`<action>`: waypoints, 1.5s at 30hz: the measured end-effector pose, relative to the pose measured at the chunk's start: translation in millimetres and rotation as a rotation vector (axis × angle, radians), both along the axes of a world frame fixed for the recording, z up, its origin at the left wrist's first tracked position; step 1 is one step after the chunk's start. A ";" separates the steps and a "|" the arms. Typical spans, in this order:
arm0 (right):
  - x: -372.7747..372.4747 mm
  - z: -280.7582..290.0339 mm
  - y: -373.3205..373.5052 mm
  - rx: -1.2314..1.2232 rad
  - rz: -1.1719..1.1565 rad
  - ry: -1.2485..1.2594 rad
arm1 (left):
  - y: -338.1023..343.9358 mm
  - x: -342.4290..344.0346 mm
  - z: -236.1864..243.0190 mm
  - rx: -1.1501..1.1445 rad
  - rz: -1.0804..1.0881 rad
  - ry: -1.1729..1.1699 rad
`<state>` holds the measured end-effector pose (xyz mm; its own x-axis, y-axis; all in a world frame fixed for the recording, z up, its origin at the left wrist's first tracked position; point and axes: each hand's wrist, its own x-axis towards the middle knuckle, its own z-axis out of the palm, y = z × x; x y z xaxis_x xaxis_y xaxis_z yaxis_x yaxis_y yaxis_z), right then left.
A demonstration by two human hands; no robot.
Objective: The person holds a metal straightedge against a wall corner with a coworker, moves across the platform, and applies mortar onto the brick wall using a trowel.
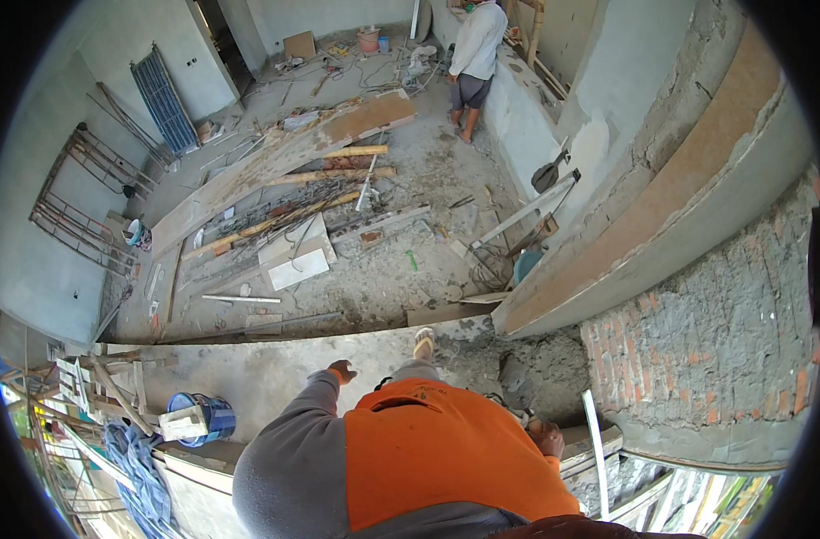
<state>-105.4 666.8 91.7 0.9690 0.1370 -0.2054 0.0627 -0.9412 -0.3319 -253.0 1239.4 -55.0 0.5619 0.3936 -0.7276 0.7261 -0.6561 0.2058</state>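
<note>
My left hand (343,371) hangs at the left of my body over the pale concrete ledge (275,364), its fingers loosely apart with nothing seen in them. My right hand (546,438) is low at my right side, fingers curled in, close to the ledge's outer edge. Something small and dark shows beside it, too unclear to name. Near this hand a long white strip (596,454) stands tilted, apart from it. My foot in a sandal (424,344) steps forward on the ledge. An orange and grey top covers my body and arms.
A blue bucket (214,419) with a board on it stands at the left. Beyond the ledge's edge, the lower floor (410,287) holds planks (284,166), bamboo and boards. Another person (475,63) stands by the far right wall. A rough brick wall (697,359) rises at right.
</note>
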 end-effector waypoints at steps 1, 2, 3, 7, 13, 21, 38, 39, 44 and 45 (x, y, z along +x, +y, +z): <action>0.8 1.3 2.7 -0.002 0.009 -0.006 | -6.3 7.0 1.4 -0.020 0.016 -0.059; 1.4 2.8 5.5 -0.006 0.016 -0.009 | -12.8 16.1 3.2 -0.043 0.001 -0.118; 2.1 4.8 7.7 0.000 0.047 -0.012 | -20.1 26.1 5.8 -0.076 -0.012 -0.132; 5.0 13.5 16.2 -0.046 0.044 0.024 | -46.5 65.3 20.7 -0.180 -0.037 -0.228; 4.4 18.5 22.8 -0.032 0.023 -0.004 | -50.7 81.8 30.5 -0.238 -0.067 -0.213; -1.3 10.9 23.8 0.016 -0.019 -0.031 | -16.9 55.9 23.0 -0.114 -0.144 -0.106; -15.7 13.9 19.1 0.024 -0.017 -0.096 | -125.5 251.5 33.7 -0.586 0.376 -0.696; -16.2 13.2 20.2 0.038 -0.009 -0.125 | -114.9 243.3 27.7 -0.459 0.386 -0.684; -14.5 9.9 20.7 0.008 -0.045 0.024 | -42.6 146.2 -6.6 -0.194 -0.185 -0.231; -14.2 9.5 21.2 0.010 -0.039 -0.002 | -32.6 124.5 -7.6 -0.125 -0.321 -0.083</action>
